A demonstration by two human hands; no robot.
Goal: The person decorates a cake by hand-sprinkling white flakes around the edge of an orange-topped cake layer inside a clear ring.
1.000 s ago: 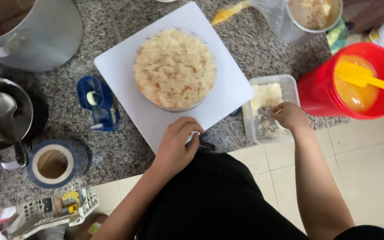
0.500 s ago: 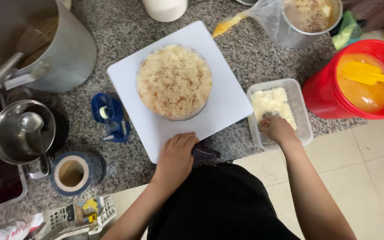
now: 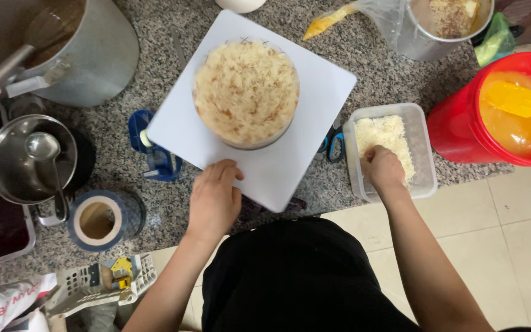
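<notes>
Right hand in tub — fingertips buried, unseen

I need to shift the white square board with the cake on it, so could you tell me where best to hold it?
Grip the white square board by its near corner and the bare edges beside it, coming from the person's side. The cake sits toward the far part, leaving bare board here. The left hand already rests flat there. The right hand is in the clear tub; a second hand on the right edge would likely steady it.

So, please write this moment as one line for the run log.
left hand: on white board | right hand: in tub of flakes | cake: on board
</notes>
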